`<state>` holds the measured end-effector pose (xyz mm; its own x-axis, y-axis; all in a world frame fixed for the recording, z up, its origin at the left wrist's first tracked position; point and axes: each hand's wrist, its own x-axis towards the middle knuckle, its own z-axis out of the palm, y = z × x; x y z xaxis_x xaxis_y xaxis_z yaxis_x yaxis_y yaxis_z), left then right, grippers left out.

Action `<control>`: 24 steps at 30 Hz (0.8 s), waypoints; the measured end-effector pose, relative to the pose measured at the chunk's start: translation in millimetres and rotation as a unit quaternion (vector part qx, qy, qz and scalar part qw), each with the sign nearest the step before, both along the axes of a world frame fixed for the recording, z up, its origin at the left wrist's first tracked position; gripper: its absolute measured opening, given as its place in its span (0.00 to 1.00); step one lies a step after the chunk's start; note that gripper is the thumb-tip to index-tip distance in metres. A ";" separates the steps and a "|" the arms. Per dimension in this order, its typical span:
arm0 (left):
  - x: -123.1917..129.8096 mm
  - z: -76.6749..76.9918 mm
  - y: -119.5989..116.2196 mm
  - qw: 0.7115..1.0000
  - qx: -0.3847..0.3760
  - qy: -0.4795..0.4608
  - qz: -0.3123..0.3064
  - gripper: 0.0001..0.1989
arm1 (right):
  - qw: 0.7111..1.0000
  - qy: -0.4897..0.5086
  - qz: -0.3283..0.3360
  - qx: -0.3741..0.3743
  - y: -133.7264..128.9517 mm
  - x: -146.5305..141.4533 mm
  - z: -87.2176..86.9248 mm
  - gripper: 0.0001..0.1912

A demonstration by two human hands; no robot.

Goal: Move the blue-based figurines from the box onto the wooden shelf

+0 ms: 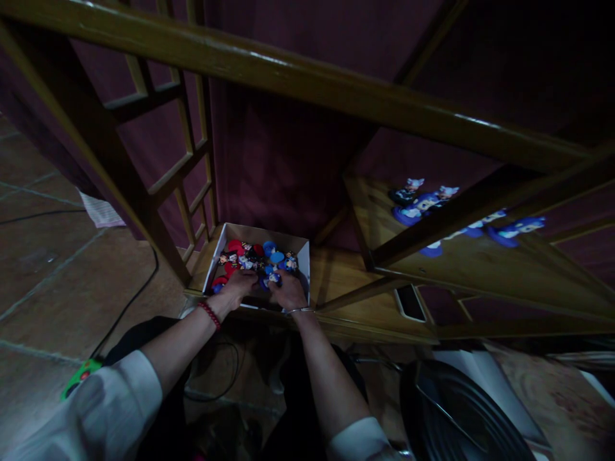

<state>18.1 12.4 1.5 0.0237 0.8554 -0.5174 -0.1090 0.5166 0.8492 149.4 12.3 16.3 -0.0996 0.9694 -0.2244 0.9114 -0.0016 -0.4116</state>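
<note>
A shallow white-rimmed cardboard box [263, 232] stands on the low wooden shelf in front of me, holding several small figurines. Red-based figurines [233, 246] lie on its left side, blue ones [276, 257] on its right. My left hand [236, 286], below a red beaded bracelet, reaches into the box with its fingers curled beside the red group; what they hold, if anything, is hidden. My right hand [289, 291], with a silver bangle at the wrist, has its fingertips closed on a small blue figurine [273, 279] near the box's front wall.
More blue-based figurines [417, 206] stand on a raised wooden shelf [432, 275] at the right. A phone [410, 302] lies on the lower shelf. A wooden rail [288, 64] crosses overhead. A black stool [456, 410] and a green object [81, 379] with a cable are nearby.
</note>
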 end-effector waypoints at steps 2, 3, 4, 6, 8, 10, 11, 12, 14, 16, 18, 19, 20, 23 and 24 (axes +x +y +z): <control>2.3 4.9 0.0 0.998 -0.030 -0.049 0.031 0.06 | 1.000 0.018 -0.009 -0.002 0.7 1.9 -1.2 0.16; 3.0 7.1 -0.1 0.997 -0.039 -0.062 0.040 0.07 | 0.999 0.030 -0.015 -0.003 0.9 2.7 -2.1 0.16; 3.4 9.1 -0.2 0.996 -0.041 -0.069 0.042 0.07 | 0.999 0.043 -0.019 -0.004 1.0 3.3 -3.0 0.16; 3.4 11.4 -0.4 0.995 -0.039 -0.080 0.041 0.06 | 0.997 0.069 -0.028 -0.007 0.9 4.2 -4.8 0.15; 2.8 11.7 -0.4 0.994 -0.048 -0.094 0.040 0.05 | 0.995 0.087 -0.036 -0.014 0.8 4.3 -5.8 0.15; 2.2 10.2 0.1 0.991 -0.068 -0.107 0.042 0.05 | 0.994 0.096 -0.042 -0.019 0.6 4.0 -5.9 0.15; 2.0 9.0 0.5 0.989 -0.078 -0.114 0.045 0.05 | 0.994 0.098 -0.044 -0.019 0.6 3.8 -5.7 0.15; 1.9 7.7 1.0 0.988 -0.086 -0.120 0.048 0.05 | 0.994 0.101 -0.045 -0.018 0.7 3.6 -5.5 0.15; 1.7 5.5 2.4 0.986 -0.093 -0.129 0.052 0.04 | 0.993 0.111 -0.047 -0.016 0.9 3.5 -5.6 0.15; 1.3 4.5 3.8 0.985 -0.100 -0.131 0.051 0.03 | 0.990 0.130 -0.050 -0.012 1.4 4.0 -6.6 0.15; 0.4 5.2 4.9 0.984 -0.106 -0.135 0.047 0.02 | 0.987 0.150 -0.050 -0.003 1.9 5.0 -8.5 0.15; -0.2 6.0 5.3 0.983 -0.108 -0.141 0.042 0.02 | 0.986 0.157 -0.048 0.002 2.3 5.6 -9.5 0.16; -0.8 6.9 5.6 0.982 -0.109 -0.149 0.035 0.03 | 0.986 0.162 -0.047 0.004 2.7 6.3 -10.6 0.16; -2.6 8.1 6.1 0.979 -0.107 -0.172 0.020 0.04 | 0.985 0.166 -0.043 0.004 3.8 8.0 -13.1 0.16; -3.0 7.8 6.2 0.978 -0.106 -0.177 0.019 0.04 | 0.985 0.166 -0.044 0.004 4.1 8.4 -13.6 0.15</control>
